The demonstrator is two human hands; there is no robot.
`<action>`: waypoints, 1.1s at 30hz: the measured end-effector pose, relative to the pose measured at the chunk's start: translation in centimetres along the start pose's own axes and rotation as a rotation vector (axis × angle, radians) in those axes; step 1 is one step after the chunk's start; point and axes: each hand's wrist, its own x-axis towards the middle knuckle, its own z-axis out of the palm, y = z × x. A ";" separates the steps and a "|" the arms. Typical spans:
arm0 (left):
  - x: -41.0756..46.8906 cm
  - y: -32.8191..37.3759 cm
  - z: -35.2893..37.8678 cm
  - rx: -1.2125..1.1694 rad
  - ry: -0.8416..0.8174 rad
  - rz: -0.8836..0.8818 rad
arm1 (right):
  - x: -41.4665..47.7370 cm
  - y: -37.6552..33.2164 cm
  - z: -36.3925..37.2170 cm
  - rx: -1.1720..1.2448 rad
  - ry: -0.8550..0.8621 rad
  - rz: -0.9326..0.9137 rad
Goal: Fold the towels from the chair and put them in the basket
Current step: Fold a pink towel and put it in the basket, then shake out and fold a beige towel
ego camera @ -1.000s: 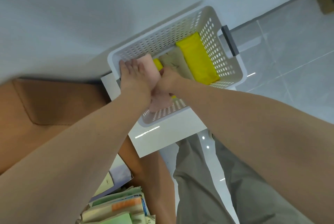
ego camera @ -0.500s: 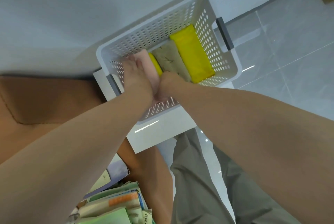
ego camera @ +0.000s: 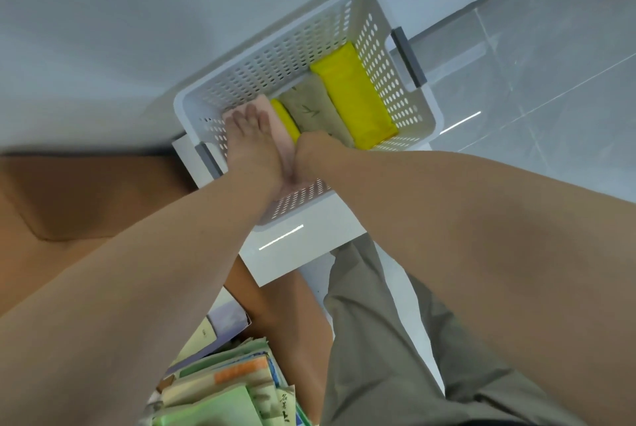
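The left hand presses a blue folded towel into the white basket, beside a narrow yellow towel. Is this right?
Not quite: the head view shows that the folded towel under the left hand is pink, not blue. The rest holds: the hand presses it into the white basket, beside a narrow yellow towel.

Your basket (ego camera: pixel 292 57) is white, its walls dotted all over with rows of oval holes, and its handle (ego camera: pixel 409 59) is grey. Inside you see a pale pink towel (ego camera: pixel 279 131), a narrow yellow towel (ego camera: pixel 285 119), a beige towel (ego camera: pixel 309 109) printed with small green leaves, and a wide yellow towel (ego camera: pixel 354 98), plain and bright. The table (ego camera: pixel 299 253) under the basket is glossy white. Your chair (ego camera: pixel 86 191) is tan brown. Your trousers (ego camera: pixel 378 339) are olive grey. The floor (ego camera: pixel 516 98) is pale grey tile with faint lighter veins. The stack of books (ego camera: pixel 223 381) shows green, orange, cream and blue covers.
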 end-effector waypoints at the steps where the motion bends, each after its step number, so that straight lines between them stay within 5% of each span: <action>1: -1.1 -0.7 -0.7 0.011 -0.023 0.021 | -0.8 0.0 -0.8 -0.001 -0.002 -0.008; 8: -12.8 -4.9 -8.3 -0.184 -0.142 0.338 | -12.4 3.2 -8.7 0.083 0.156 -0.092; 17: -24.2 -5.5 -20.5 -0.588 0.268 0.276 | -29.6 12.5 -15.8 0.787 0.384 -0.077; 24: -30.7 3.2 -33.1 -0.709 0.457 0.377 | -40.1 25.7 -20.2 0.953 0.589 -0.132; 33: -37.9 24.0 -49.6 -0.816 0.494 0.565 | -51.7 50.7 -22.9 1.071 0.817 -0.065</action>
